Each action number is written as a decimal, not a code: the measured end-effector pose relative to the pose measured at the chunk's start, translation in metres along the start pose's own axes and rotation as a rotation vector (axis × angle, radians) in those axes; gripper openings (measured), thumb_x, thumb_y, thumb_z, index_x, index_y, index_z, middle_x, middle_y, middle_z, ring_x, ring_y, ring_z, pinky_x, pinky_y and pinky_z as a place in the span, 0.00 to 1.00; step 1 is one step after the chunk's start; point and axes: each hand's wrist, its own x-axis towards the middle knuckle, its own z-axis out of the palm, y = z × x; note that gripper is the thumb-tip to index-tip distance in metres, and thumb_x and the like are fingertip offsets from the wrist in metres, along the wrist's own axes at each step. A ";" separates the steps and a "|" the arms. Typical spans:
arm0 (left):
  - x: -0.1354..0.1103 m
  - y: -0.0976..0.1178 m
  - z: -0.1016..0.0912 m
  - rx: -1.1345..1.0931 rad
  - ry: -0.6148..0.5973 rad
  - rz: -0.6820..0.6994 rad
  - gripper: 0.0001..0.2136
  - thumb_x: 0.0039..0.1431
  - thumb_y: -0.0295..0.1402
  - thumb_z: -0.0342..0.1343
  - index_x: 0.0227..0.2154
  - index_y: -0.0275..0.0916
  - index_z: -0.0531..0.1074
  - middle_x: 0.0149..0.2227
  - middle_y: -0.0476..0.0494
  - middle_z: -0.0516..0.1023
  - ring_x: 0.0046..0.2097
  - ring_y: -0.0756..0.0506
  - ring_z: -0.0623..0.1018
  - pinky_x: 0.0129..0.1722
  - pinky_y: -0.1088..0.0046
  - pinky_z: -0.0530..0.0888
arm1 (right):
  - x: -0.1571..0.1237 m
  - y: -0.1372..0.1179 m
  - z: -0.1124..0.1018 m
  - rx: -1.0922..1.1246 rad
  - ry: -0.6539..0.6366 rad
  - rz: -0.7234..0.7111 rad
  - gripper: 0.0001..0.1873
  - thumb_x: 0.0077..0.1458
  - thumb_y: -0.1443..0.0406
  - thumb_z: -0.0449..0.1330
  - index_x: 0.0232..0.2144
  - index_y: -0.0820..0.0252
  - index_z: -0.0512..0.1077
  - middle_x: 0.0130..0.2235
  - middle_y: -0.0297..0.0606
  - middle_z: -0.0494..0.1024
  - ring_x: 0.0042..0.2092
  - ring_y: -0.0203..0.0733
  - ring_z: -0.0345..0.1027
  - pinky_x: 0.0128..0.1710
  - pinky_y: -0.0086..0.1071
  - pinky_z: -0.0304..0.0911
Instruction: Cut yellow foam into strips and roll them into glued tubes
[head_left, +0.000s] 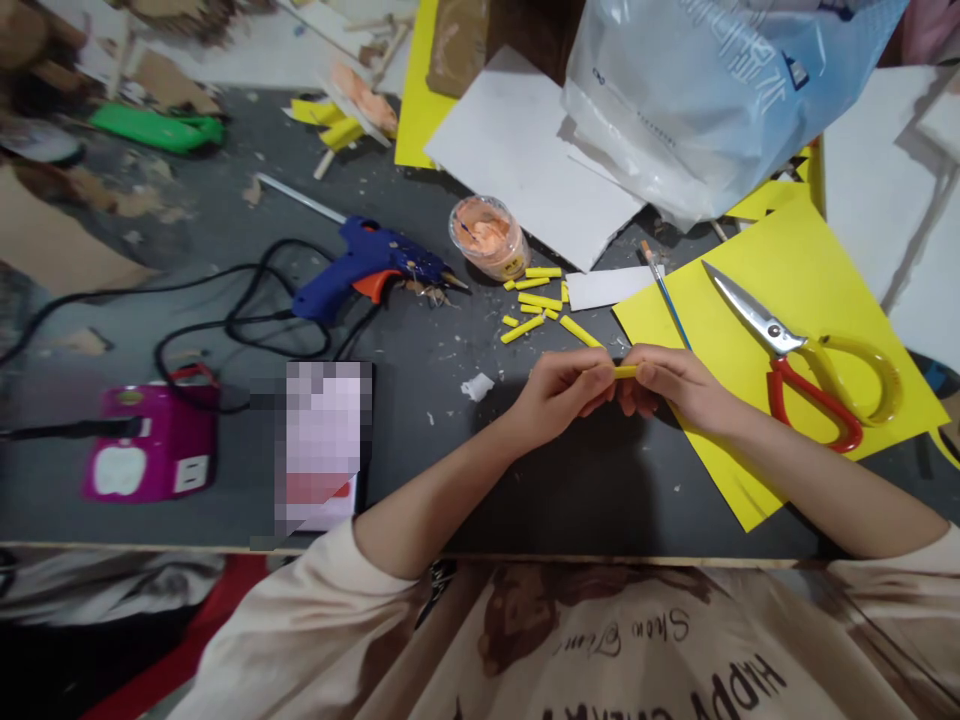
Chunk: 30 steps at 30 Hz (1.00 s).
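Note:
Both my hands meet over the dark grey table [570, 480], pinching a small rolled yellow paper tube [625, 371] between them. My left hand [562, 392] grips its left end with curled fingers. My right hand [675, 385] holds the right end, resting at the edge of a large yellow paper sheet [750, 300]. Several finished yellow paper rolls [536, 305] lie just beyond my hands. A thin paintbrush [664, 290] lies above my right hand.
Scissors [810, 360] with yellow and red handles lie on the yellow sheet. A blue glue gun [371, 265] with black cord, a jar of orange paste [487, 235], a pink power strip [150, 445], white sheets [525, 150] and a plastic bag [705, 90] surround them.

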 end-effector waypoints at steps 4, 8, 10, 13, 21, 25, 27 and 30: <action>-0.001 -0.002 0.001 0.095 0.057 0.021 0.20 0.63 0.44 0.49 0.21 0.36 0.67 0.17 0.54 0.62 0.20 0.56 0.62 0.21 0.78 0.59 | -0.001 0.001 0.003 -0.149 0.120 -0.055 0.21 0.60 0.52 0.53 0.24 0.61 0.66 0.23 0.30 0.70 0.23 0.28 0.62 0.24 0.25 0.56; -0.001 -0.002 0.002 0.124 0.060 0.027 0.19 0.63 0.44 0.50 0.22 0.36 0.68 0.18 0.54 0.63 0.21 0.56 0.63 0.22 0.78 0.60 | -0.001 0.000 0.003 -0.258 0.116 -0.091 0.22 0.63 0.52 0.50 0.23 0.61 0.65 0.21 0.29 0.68 0.21 0.28 0.61 0.24 0.25 0.57; -0.001 -0.002 0.001 0.128 0.047 0.027 0.18 0.63 0.44 0.50 0.23 0.35 0.68 0.18 0.53 0.65 0.21 0.55 0.64 0.23 0.79 0.61 | -0.001 0.001 0.002 -0.296 0.112 -0.110 0.23 0.63 0.53 0.49 0.22 0.61 0.66 0.21 0.28 0.67 0.20 0.27 0.60 0.26 0.25 0.57; -0.003 -0.003 0.002 0.135 0.038 0.015 0.18 0.63 0.44 0.49 0.24 0.35 0.68 0.18 0.54 0.64 0.20 0.56 0.63 0.22 0.79 0.60 | -0.002 0.004 0.002 -0.323 0.120 -0.119 0.23 0.63 0.53 0.49 0.22 0.61 0.66 0.21 0.28 0.67 0.20 0.27 0.60 0.25 0.25 0.57; -0.001 -0.004 0.002 0.088 0.119 0.054 0.22 0.64 0.46 0.47 0.19 0.37 0.64 0.16 0.55 0.61 0.19 0.56 0.60 0.22 0.78 0.60 | 0.000 -0.029 -0.005 -0.799 0.242 -0.228 0.19 0.63 0.53 0.49 0.32 0.60 0.71 0.28 0.35 0.75 0.27 0.33 0.66 0.27 0.27 0.59; 0.002 -0.004 0.002 0.098 0.090 0.042 0.21 0.64 0.46 0.46 0.19 0.37 0.63 0.16 0.55 0.61 0.19 0.55 0.61 0.23 0.77 0.60 | 0.037 -0.057 -0.048 -1.266 0.329 -0.356 0.14 0.63 0.63 0.49 0.41 0.58 0.74 0.46 0.41 0.78 0.47 0.45 0.70 0.48 0.41 0.63; 0.002 -0.005 0.003 0.112 0.073 0.041 0.21 0.65 0.44 0.46 0.20 0.37 0.63 0.17 0.55 0.61 0.20 0.55 0.61 0.24 0.78 0.60 | 0.060 -0.066 -0.073 -1.488 0.304 -0.313 0.16 0.63 0.67 0.48 0.42 0.60 0.75 0.56 0.44 0.72 0.57 0.50 0.63 0.57 0.49 0.56; 0.002 -0.007 0.003 0.111 0.059 0.028 0.20 0.65 0.43 0.46 0.21 0.37 0.64 0.17 0.55 0.61 0.20 0.56 0.61 0.24 0.78 0.60 | 0.085 -0.073 -0.100 -1.624 0.266 -0.232 0.14 0.61 0.68 0.51 0.43 0.63 0.75 0.59 0.45 0.69 0.61 0.51 0.58 0.60 0.49 0.55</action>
